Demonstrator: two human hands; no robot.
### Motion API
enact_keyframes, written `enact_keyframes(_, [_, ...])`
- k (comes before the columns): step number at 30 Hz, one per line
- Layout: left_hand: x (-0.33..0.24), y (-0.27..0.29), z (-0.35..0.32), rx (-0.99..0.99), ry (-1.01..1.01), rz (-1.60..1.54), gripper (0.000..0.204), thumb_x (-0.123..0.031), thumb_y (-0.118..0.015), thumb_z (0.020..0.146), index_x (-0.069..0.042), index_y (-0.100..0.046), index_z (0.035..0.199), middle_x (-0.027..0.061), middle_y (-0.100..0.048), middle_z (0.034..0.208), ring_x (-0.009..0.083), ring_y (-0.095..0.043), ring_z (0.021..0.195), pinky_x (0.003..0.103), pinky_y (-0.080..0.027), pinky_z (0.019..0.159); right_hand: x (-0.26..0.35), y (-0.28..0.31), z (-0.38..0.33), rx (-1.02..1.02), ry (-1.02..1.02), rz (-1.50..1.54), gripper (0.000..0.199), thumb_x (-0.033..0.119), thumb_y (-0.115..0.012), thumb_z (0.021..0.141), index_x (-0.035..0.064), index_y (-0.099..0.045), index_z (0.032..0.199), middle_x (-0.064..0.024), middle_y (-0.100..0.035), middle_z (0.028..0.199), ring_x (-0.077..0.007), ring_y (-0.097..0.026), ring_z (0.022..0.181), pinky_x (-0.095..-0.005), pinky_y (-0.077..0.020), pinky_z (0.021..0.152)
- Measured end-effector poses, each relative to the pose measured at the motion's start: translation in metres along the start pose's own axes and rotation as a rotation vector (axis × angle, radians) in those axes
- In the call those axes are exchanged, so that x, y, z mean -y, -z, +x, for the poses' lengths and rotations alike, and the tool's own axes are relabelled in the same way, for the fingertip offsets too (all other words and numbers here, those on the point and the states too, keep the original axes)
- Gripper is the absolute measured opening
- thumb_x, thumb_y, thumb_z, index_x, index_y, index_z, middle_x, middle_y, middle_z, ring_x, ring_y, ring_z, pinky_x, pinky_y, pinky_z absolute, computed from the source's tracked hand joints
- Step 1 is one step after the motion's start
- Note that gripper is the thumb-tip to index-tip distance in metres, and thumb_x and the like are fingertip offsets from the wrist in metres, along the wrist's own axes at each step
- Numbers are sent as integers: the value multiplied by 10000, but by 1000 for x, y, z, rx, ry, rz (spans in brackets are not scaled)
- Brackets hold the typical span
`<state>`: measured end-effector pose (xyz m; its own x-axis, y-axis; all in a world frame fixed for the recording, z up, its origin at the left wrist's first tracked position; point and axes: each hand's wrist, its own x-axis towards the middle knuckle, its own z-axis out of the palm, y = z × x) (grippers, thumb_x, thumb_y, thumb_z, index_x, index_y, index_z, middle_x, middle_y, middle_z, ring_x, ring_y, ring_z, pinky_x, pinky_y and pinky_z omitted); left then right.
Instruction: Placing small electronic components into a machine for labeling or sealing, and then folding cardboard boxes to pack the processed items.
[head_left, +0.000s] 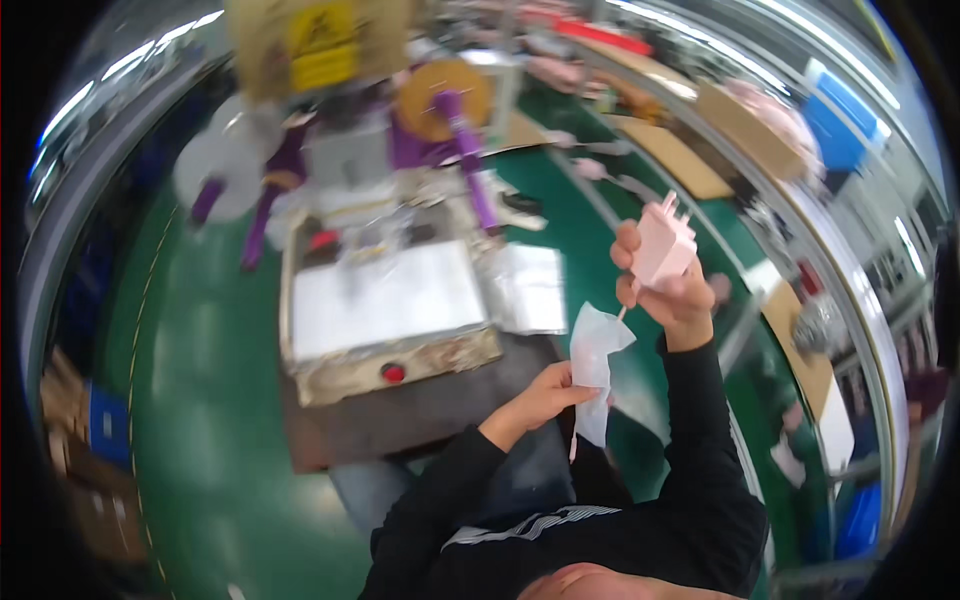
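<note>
A pink power adapter [664, 244] with metal-like prongs pointing up is raised in my right hand [688, 303], fingers wrapped round its lower part and side. Lower and to the left, my left hand [545, 396] pinches a translucent white pouch [592, 352]. A thin pink cord end hangs from the pouch's lower edge, and another short pink piece shows at its top near my right hand. What lies inside the pouch is only faintly visible.
A worn machine [400, 365] with a white top sheet and a red button stands left of my hands on a dark table [370, 430]. Purple rollers [468, 160] rise behind it. Clear plastic bags [530, 290] lie beside it. A conveyor-side rail [770, 190] curves along the right.
</note>
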<state>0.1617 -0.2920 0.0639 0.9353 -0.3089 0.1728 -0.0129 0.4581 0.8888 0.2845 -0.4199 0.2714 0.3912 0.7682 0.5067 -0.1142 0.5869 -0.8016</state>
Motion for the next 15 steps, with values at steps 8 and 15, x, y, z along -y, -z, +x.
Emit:
enact_keyframes(8, [-99, 67, -179, -782, 113, 1146, 245, -109, -628, 891, -45, -609, 1126, 188, -712, 984, 352, -716, 896, 465, -551, 757, -191, -20, 67, -190, -857, -160, 428, 270, -615, 1035, 11, -543, 1368, -144, -725, 1046, -217, -730, 865, -313, -595, 630])
enact_keyframes(15, [-198, 160, -175, -1183, -252, 1954, 400, -137, -740, 805, -99, -655, 1194, 118, -642, 1164, 324, -611, 1133, 481, -424, 972, -303, -31, 187, -62, -323, -1487, 656, 567, -545, 981, -28, -638, 1241, -262, -755, 976, -392, -750, 949, -455, -567, 852])
